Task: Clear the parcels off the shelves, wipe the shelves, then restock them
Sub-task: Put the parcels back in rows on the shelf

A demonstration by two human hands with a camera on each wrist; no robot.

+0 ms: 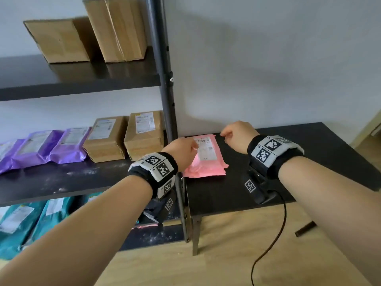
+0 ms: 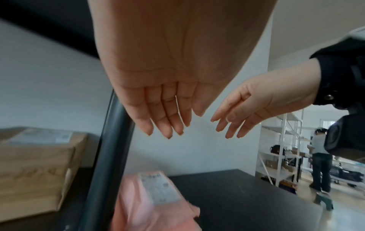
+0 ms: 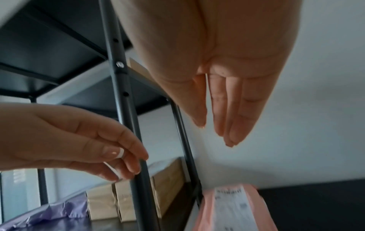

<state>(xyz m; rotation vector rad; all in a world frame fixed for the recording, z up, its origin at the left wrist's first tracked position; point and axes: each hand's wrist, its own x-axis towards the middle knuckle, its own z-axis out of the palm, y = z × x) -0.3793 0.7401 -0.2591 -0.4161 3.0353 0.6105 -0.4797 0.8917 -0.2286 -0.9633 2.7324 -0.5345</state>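
A small stack of pink mailer parcels [image 1: 204,159] with a white label lies on the black side table [image 1: 299,162], just right of the shelf post. My left hand [image 1: 183,149] hovers over the stack's left edge and my right hand [image 1: 237,135] over its far right corner. The left wrist view shows the left hand [image 2: 168,121] with straight, relaxed fingers holding nothing above the pink parcels [image 2: 152,203]. My right hand [image 3: 217,125] is likewise straight-fingered and empty above the pink parcels [image 3: 233,209]. Neither hand touches the stack.
The black shelf unit stands at left behind its upright post [image 1: 165,79]. Two brown boxes [image 1: 115,27] sit on the top shelf; purple mailers [image 1: 41,147] and two brown boxes [image 1: 142,135] on the dusty middle shelf [image 1: 61,182]; teal mailers [image 1: 31,219] below. A person [image 2: 320,159] stands far off by white racks.
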